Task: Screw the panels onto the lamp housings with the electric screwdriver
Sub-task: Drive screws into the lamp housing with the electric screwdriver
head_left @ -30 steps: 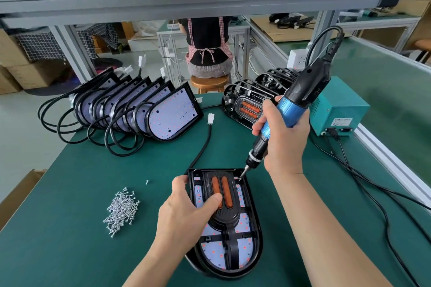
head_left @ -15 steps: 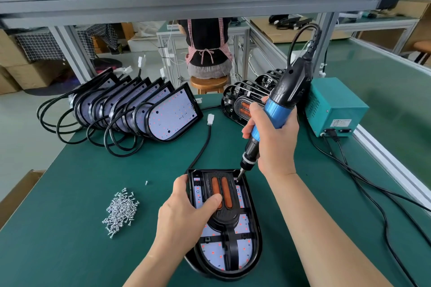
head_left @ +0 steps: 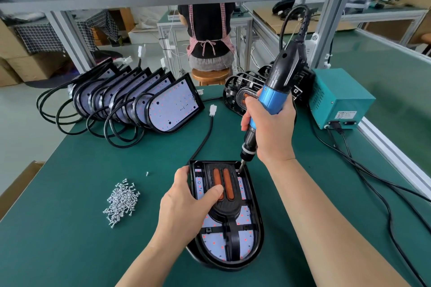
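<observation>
Under left hand (head_left: pixel 186 207): housing (head_left: pixel 258 230) flat on bench (head_left: pixel 70 244), thumb pressing panel (head_left: pixel 225 210), fingers curled over housing's left rim. Right hand (head_left: pixel 272 128) wrapped round screwdriver (head_left: pixel 277 81), bit down at panel's far-right corner. Screws (head_left: pixel 122 202) piled left of left hand.

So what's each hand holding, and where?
Right hand: electric screwdriver, by its blue barrel. Left hand: lamp housing, at its left edge, thumb on the panel.

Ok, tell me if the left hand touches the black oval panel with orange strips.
Touching: head view, left hand has its thumb on the black oval panel.
</observation>
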